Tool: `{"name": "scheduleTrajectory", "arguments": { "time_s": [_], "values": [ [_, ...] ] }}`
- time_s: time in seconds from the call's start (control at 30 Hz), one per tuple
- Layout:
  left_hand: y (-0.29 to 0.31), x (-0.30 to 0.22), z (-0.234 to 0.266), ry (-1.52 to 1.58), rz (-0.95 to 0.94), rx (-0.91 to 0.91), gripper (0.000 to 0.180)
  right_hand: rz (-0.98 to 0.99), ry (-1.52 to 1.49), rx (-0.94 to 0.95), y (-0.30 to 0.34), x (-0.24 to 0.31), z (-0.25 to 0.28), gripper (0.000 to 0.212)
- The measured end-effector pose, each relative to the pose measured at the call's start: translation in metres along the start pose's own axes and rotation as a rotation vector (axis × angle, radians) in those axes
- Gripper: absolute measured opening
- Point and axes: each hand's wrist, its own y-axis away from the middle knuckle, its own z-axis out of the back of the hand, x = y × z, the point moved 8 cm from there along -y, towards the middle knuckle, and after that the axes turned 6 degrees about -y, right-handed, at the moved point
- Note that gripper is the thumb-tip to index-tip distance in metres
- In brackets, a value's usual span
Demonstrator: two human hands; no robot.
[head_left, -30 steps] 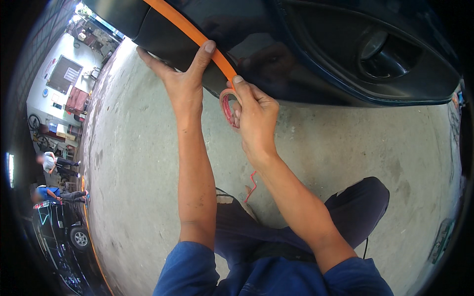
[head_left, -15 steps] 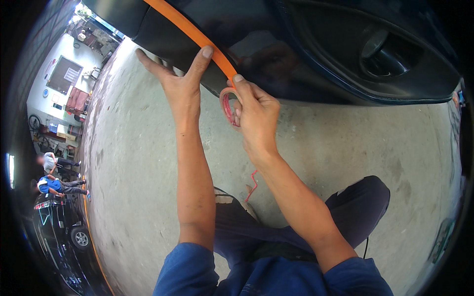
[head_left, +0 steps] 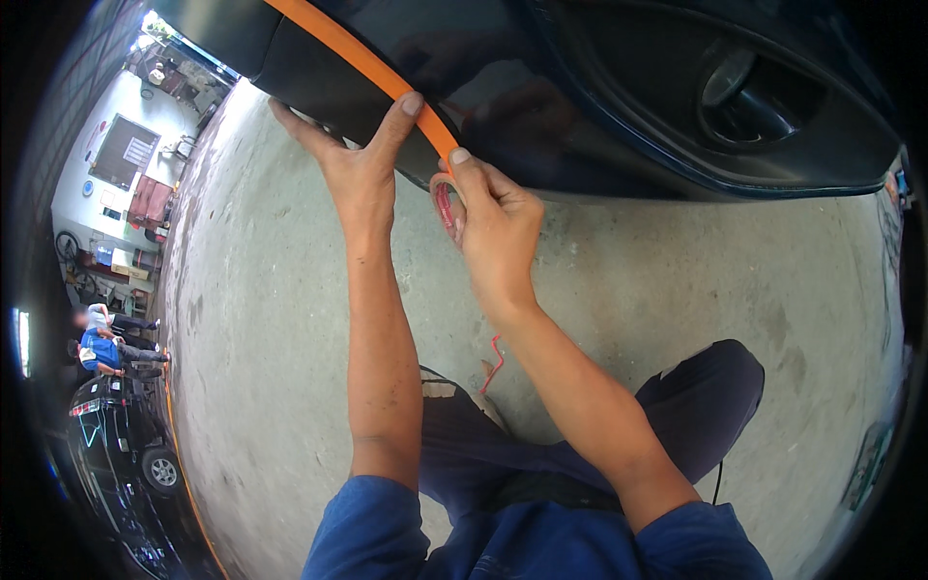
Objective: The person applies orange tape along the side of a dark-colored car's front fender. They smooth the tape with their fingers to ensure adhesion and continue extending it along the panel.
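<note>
A band of orange tape (head_left: pixel 343 44) curves along the dark car bumper (head_left: pixel 599 135), down from the upper left. My left hand (head_left: pixel 360 174) is open, its thumb pressing on the tape and its fingers spread toward the bumper's lower edge. Some of those fingers are hidden behind the bumper. Just to the right, my right hand (head_left: pixel 498 222) is closed on the tape roll (head_left: pixel 446 206), which has a red inner core. Its thumb lies on the lower end of the tape, and the fingers behind the roll are partly hidden.
A recessed lamp opening (head_left: pixel 749 101) sits in the bumper at the right. On the concrete floor (head_left: pixel 619 271) lies a thin red strip (head_left: pixel 494 365) between my legs. Two people (head_left: pixel 101 348) stand far left beside a black vehicle (head_left: pixel 121 474).
My right hand and the roll have shifted slightly left. My left thumb stays on the tape, a little further right. The people in the background have moved slightly.
</note>
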Motion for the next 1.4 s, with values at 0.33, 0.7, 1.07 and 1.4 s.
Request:
{"name": "scheduleTrajectory", "arguments": {
  "time_s": [0.33,0.7,1.07,1.4],
  "values": [
    [0.0,0.009,0.0,-0.042,0.053,0.0,0.153,0.155,0.011,0.012,0.004,-0.003,0.001,0.034],
    [0.001,0.003,-0.002,-0.022,-0.014,0.0,0.152,-0.007,-0.107,-0.02,-0.002,-0.005,-0.003,0.032],
    [0.009,0.003,-0.007,-0.094,-0.068,0.038,0.154,-0.069,-0.11,-0.021,-0.003,-0.009,-0.001,0.031],
    [0.014,0.01,-0.005,-0.14,-0.033,0.021,0.161,-0.056,-0.1,-0.026,-0.004,-0.008,0.0,0.031]
  ]
}}
